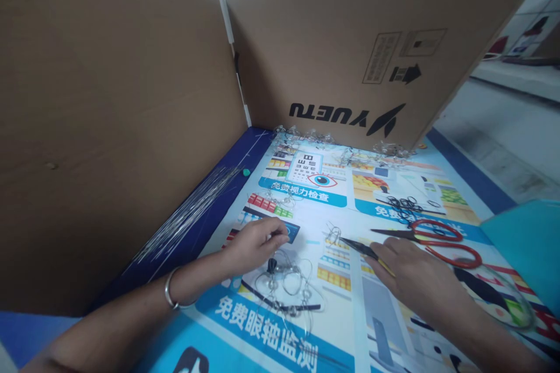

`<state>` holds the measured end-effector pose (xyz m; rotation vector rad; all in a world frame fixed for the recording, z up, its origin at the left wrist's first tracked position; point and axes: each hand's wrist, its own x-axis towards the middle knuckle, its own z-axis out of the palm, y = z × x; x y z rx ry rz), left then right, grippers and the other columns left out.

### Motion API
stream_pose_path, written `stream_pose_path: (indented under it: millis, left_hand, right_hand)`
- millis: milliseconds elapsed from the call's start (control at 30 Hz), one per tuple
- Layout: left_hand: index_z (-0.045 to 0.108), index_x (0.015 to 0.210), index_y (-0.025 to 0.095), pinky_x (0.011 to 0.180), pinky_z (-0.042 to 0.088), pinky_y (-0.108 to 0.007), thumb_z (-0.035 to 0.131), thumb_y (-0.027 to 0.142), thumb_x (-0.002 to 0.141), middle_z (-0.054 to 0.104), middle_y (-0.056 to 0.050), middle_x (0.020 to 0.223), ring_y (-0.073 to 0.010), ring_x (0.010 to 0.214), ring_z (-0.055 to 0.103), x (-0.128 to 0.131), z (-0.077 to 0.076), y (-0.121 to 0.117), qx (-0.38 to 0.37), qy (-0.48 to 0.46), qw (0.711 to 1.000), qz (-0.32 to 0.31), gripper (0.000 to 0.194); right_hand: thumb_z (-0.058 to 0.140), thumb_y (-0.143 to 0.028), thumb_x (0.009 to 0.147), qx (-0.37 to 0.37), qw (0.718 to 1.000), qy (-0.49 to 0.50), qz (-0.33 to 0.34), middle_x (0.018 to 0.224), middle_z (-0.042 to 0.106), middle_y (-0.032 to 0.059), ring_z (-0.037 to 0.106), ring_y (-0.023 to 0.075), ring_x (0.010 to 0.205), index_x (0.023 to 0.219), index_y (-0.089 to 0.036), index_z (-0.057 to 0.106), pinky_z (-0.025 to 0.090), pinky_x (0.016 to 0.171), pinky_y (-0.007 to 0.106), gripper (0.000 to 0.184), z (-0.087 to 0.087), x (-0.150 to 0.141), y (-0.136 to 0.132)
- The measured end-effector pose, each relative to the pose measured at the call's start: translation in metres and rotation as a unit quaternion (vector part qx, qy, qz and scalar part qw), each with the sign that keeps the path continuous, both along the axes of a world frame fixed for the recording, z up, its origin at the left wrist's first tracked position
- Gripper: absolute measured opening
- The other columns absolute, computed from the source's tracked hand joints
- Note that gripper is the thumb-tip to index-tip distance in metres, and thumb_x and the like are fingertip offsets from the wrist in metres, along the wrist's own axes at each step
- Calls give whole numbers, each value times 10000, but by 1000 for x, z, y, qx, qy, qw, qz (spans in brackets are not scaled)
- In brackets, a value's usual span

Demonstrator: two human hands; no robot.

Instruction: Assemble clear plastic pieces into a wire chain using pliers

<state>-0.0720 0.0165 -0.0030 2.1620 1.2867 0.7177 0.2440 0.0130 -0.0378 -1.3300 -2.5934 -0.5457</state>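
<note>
My left hand (258,242) hovers over the printed sheet with fingers curled and thumb pressed against them; whatever they pinch, if anything, is too fine to see. Just below it lies a tangle of thin wire with clear beads (286,288). My right hand (406,268) is closed around needle-nose pliers (365,249) with dark jaws and a yellow handle. Their tip points left and meets, or nearly meets, a small looped wire piece (333,234). Scissors with red handles (437,236) lie just beyond my right hand.
Straight wires (192,207) lie along the left cardboard wall (122,99). Beaded wire pieces (301,135) line the foot of the back cardboard panel (341,52). Several black loops (400,204) sit behind the scissors. A teal object (525,245) stands at right.
</note>
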Motion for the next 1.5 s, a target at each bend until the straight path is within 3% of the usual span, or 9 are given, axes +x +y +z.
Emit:
stream_pose_path:
  millis: [167, 333, 500, 700, 800, 900, 1167, 1267, 1500]
  left_hand:
    - [576, 756, 159, 612, 380, -201, 496, 155, 828, 602, 18, 726, -110, 677, 537, -1, 1, 7, -26, 23, 999, -3, 108]
    - [620, 768, 160, 661, 385, -193, 484, 175, 833, 626, 2, 763, -124, 735, 554, -6, 12, 10, -47, 83, 994, -55, 151]
    - [636, 811, 152, 628, 383, -192, 486, 227, 839, 640, -8, 770, -131, 711, 566, -16, 13, 11, -117, 128, 980, -97, 170]
    - [633, 794, 170, 629, 381, -207, 501, 240, 820, 638, -6, 766, -139, 713, 558, -14, 12, 11, -91, 136, 984, -69, 151]
    - [628, 793, 171, 630, 382, -217, 482, 228, 827, 633, -8, 766, -139, 710, 556, -4, 19, 15, -60, 116, 990, -55, 160]
    - [640, 773, 169, 661, 394, -230, 484, 194, 816, 650, -20, 788, -155, 751, 572, 15, 21, 27, -37, 132, 986, -97, 163]
    - [621, 902, 203, 709, 421, -264, 495, 183, 814, 629, -34, 958, -198, 873, 589, 70, 7, 65, 51, 220, 961, -156, 155]
    - [611, 945, 223, 691, 424, -268, 512, 184, 807, 593, -38, 1021, -208, 897, 584, 79, 3, 74, 61, 241, 953, -170, 174]
    - [620, 847, 218, 661, 412, -231, 524, 211, 811, 588, -11, 943, -172, 845, 589, 87, -7, 90, 43, 263, 939, -219, 103]
  right_hand:
    - [390, -315, 909, 25, 999, 19, 16, 781, 612, 73, 568, 207, 715, 869, -186, 633, 391, 618, 315, 279, 0, -2, 1]
    - [361, -317, 917, 48, 998, 21, 42, 710, 591, 59, 557, 195, 658, 820, -192, 628, 374, 564, 308, 310, -1, -3, 2]
    - [362, -324, 920, 49, 997, 23, 46, 800, 607, 78, 561, 199, 721, 887, -183, 618, 382, 591, 303, 294, -6, -3, 0]
    - [395, -298, 911, 24, 998, 48, 42, 816, 608, 82, 567, 207, 770, 912, -175, 619, 401, 638, 310, 256, -9, -4, -1]
    - [404, -309, 908, 15, 997, 67, 37, 813, 613, 84, 575, 210, 780, 900, -169, 621, 413, 645, 310, 258, -9, -5, -2]
    - [406, -328, 908, 6, 996, 90, 25, 821, 620, 80, 583, 202, 775, 905, -171, 618, 427, 649, 304, 264, -10, -4, -2]
    - [416, -335, 902, -9, 985, 172, -5, 870, 634, 77, 602, 188, 809, 966, -171, 586, 458, 679, 286, 245, -16, -1, -1]
    - [421, -338, 902, -14, 982, 188, -11, 860, 633, 72, 600, 184, 803, 957, -175, 580, 460, 675, 283, 234, -17, -1, -1]
    - [432, -349, 895, -33, 979, 201, -19, 853, 635, 60, 603, 184, 792, 951, -188, 583, 469, 655, 285, 227, -16, -1, 0]
